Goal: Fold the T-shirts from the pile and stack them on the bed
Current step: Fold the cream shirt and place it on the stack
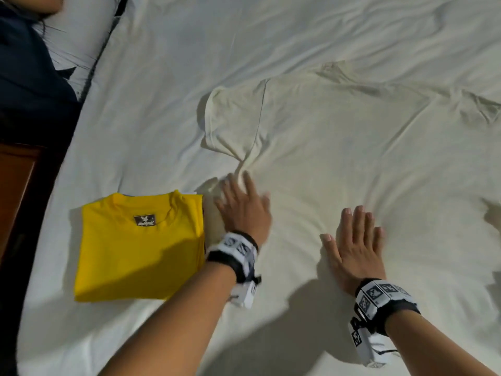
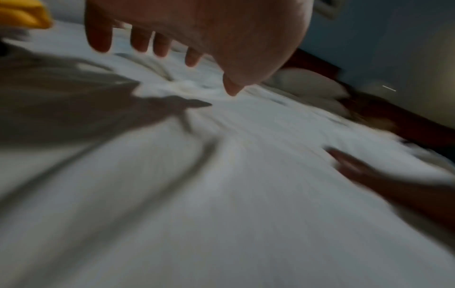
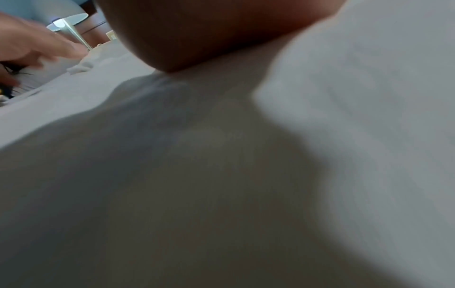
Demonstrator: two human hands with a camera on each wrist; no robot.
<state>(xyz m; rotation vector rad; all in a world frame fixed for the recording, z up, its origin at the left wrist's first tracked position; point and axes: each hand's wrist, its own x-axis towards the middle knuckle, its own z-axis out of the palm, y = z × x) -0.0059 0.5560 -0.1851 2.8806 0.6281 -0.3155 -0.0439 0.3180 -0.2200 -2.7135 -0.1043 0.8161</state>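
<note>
Left hand [image 1: 245, 210] – palm down, fingers straight and spread, holding nothing; in the wrist view it sits just above the cloth, contact not certain. Right hand [image 1: 355, 248] – flat, fingers straight, pressing on the cream shirt [image 1: 339, 147]; grips nothing. Both forearms reach in from the near edge, wrist bands on each.

Cream shirt lies spread, unfolded, on the bed [image 1: 168, 77], wrinkled, left sleeve bunched just beyond the left hand's fingertips. Both hands are on its lower part, right hand nearer the middle.

Yellow shirt [image 1: 141, 248] – folded, collar label up, on the bed just left of the left hand, apparently touching the cream shirt's edge. Pillow [image 1: 81, 36] at far left corner.
</note>
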